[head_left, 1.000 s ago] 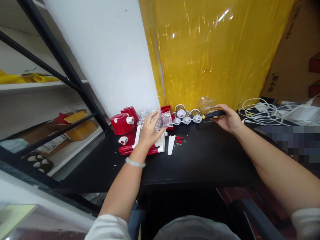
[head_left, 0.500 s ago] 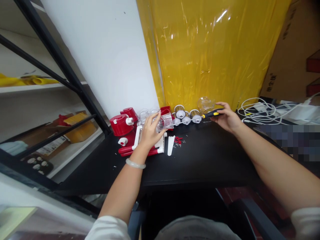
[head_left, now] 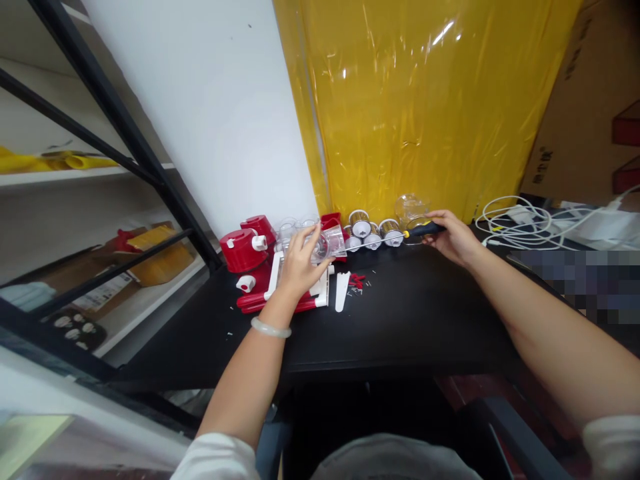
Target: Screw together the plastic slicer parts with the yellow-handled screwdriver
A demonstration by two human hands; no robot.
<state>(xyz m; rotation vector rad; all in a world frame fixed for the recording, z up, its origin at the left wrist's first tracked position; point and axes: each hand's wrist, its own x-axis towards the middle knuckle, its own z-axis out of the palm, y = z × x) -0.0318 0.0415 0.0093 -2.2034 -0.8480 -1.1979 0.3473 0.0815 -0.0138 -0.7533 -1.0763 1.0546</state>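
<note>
My left hand (head_left: 299,265) is closed around a clear plastic part (head_left: 337,241), with the thumb below it and fingers above. My right hand (head_left: 456,239) grips the dark handle of a screwdriver (head_left: 426,229) from its right end. The long thin shaft points left, and its tip reaches the clear part; the exact contact is too small to make out. Under my left wrist lies a white and red frame (head_left: 320,293) with red tubes. A flat white strip (head_left: 342,291) rests beside it, near small red pieces (head_left: 357,281) and several screws (head_left: 369,283).
Red round housings (head_left: 239,251) stand at the left, with a white knob (head_left: 245,284) in front. Several metallic cylinders with white ends (head_left: 373,237) line the back, near a clear cup (head_left: 411,207). White cables (head_left: 520,220) lie right. A black shelf post (head_left: 150,160) rises left.
The screwdriver handle has turned about its axis, its yellow markings now mostly out of sight. My right fingers have shifted slightly on it. My left hand and the clear part stay in place.
</note>
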